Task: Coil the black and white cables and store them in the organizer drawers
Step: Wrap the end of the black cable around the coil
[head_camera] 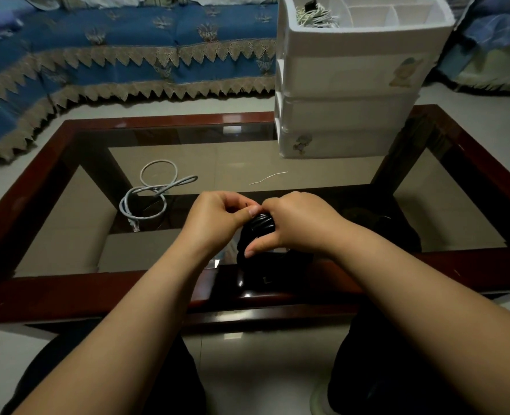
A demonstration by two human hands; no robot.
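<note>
1. Two bare hands meet over the near edge of the glass-topped table [68, 187], working on a coiled black cable [261, 224].
2. The right hand [295, 223] wraps the black coil, its fingers curled over the top and its thumb pressed beneath, so the bundle sits gripped in its palm.
3. The left hand [217, 217] is curled too, thumb and forefinger pinched together against the top of the coil; what they pinch is too small and dark to tell.
4. A white cable [155, 193] lies loosely looped on the glass, left of the hands and apart from them, its plug end pointing towards the near edge.
5. A thin white tie [268, 177] lies on the glass beyond the hands.
6. The white drawer organizer [352, 85] stands at the far right of the table, all its drawers pushed in; a top compartment holds a pale bundled cable [313, 16].
</note>
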